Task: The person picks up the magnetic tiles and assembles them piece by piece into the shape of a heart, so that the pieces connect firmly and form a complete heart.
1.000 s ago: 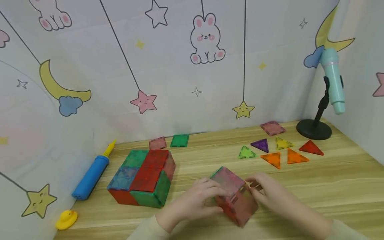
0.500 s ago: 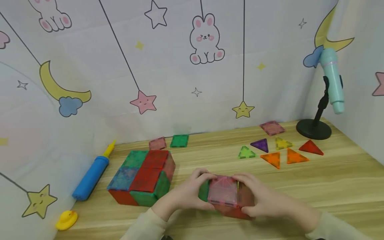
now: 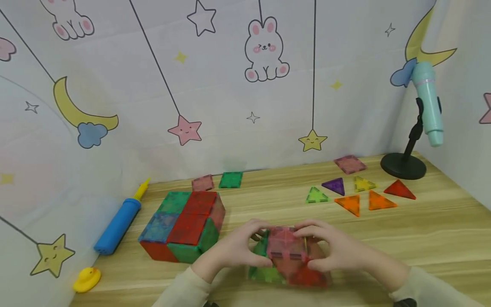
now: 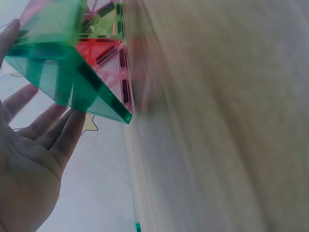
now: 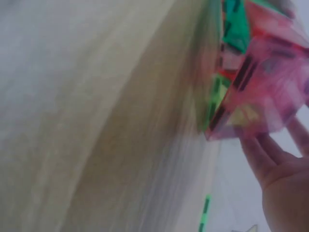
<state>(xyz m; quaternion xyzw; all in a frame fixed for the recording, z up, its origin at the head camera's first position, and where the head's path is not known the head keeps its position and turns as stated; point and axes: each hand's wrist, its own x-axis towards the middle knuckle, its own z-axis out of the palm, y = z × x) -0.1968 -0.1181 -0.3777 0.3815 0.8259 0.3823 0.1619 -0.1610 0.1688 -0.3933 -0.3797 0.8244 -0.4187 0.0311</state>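
Both hands hold a small structure of see-through magnetic tiles, with a pink square tile (image 3: 285,243) on top. My left hand (image 3: 241,251) grips its left side, thumb at the front and fingers behind. My right hand (image 3: 331,247) holds the right side the same way. Low at the front show a light green tile (image 3: 268,275) and a red tile (image 3: 308,276), somewhat blurred. In the left wrist view, fingers touch a slanted green tile (image 4: 63,77). The right wrist view shows fingers against a slanted pink tile (image 5: 275,87). The structure's far side is hidden.
A larger tile block (image 3: 180,226) stands to the left, beside a blue pump (image 3: 119,226) and a yellow duck (image 3: 87,279). Several triangle tiles (image 3: 349,204) lie at the right. Square tiles (image 3: 231,179) lie along the wall, and a microphone stand (image 3: 403,165) is at the back right.
The structure has turned from corner-on to facing me squarely. My hands have shifted to grip both sides. Light green and red tiles now show low at its front.
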